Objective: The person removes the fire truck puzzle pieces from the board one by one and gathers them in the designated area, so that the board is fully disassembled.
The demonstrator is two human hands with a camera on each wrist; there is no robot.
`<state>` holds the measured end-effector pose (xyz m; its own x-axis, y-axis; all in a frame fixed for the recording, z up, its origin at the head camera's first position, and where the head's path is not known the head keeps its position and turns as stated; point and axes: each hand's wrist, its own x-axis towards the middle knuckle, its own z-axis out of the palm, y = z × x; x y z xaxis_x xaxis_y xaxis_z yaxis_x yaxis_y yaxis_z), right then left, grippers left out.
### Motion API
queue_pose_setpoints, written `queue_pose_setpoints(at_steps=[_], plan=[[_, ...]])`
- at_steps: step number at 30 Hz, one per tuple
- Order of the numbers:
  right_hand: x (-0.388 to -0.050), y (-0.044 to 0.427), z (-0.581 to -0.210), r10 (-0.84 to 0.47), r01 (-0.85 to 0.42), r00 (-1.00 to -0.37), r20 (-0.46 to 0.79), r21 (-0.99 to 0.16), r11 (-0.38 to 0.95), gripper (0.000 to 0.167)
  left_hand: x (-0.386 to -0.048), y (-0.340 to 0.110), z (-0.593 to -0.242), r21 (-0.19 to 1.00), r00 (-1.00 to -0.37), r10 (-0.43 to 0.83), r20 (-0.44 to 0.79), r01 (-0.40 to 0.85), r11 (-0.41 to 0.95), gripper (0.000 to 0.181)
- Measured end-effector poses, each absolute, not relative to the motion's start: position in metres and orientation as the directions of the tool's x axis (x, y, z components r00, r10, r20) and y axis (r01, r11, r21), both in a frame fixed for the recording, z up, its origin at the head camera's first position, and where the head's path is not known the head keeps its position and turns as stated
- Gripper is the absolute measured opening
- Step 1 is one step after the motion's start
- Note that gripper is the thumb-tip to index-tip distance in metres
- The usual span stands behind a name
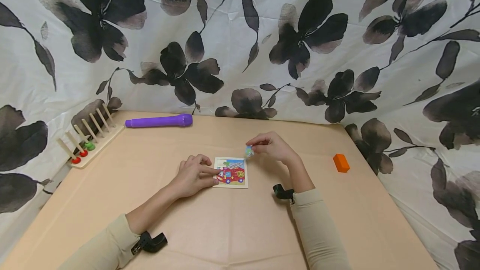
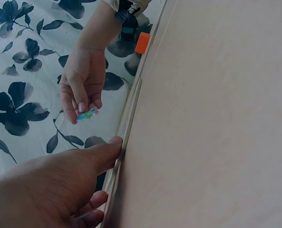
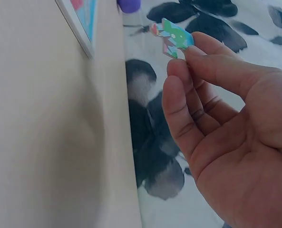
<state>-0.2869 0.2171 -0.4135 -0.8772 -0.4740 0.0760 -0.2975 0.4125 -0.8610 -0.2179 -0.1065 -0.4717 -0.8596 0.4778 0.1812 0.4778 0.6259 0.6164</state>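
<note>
A small square jigsaw puzzle with a red fire truck picture and a pale border lies on the table. My left hand rests at its left side, index finger reaching onto the picture; the left wrist view shows the thumb against the thin edge. Above the puzzle's upper right corner, my right hand pinches a small puzzle piece between thumb and index finger. The piece is blue and green with a bit of pink, and it is held clear of the table.
A wooden peg stand with red and green beads is at the table's left edge. Along the back lies a purple marker-like stick. An orange block sits at the right. Flowered cloth hangs behind the table.
</note>
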Motion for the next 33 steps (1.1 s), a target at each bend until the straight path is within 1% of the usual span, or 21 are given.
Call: queue_pose_setpoints(at_steps=[7, 15, 25, 33], plan=[[-0.289, 0.234, -0.414, -0.417, -0.240, -0.908, 0.050, -0.876, 0.417, 0.024, -0.217, -0.108, -0.473, 0.617, -0.859, 0.475, 0.189, 0.480, 0.623, 0.034], [-0.294, 0.247, -0.419, -0.401, -0.252, -0.914, 0.058, -0.856, 0.451, 0.023, -0.217, -0.105, -0.473, 0.609, -0.852, 0.478, 0.214, 0.499, 0.617, 0.034], [-0.298, 0.248, -0.430, -0.337, -0.199, -0.941, 0.005, -0.817, 0.541, 0.022, -0.216, -0.106, -0.471, 0.607, -0.856, 0.477, 0.201, 0.491, 0.625, 0.034], [-0.300, 0.247, -0.437, -0.318, -0.165, -0.948, -0.031, -0.803, 0.572, 0.021, -0.216, -0.106, -0.470, 0.601, -0.853, 0.480, 0.204, 0.496, 0.627, 0.034]])
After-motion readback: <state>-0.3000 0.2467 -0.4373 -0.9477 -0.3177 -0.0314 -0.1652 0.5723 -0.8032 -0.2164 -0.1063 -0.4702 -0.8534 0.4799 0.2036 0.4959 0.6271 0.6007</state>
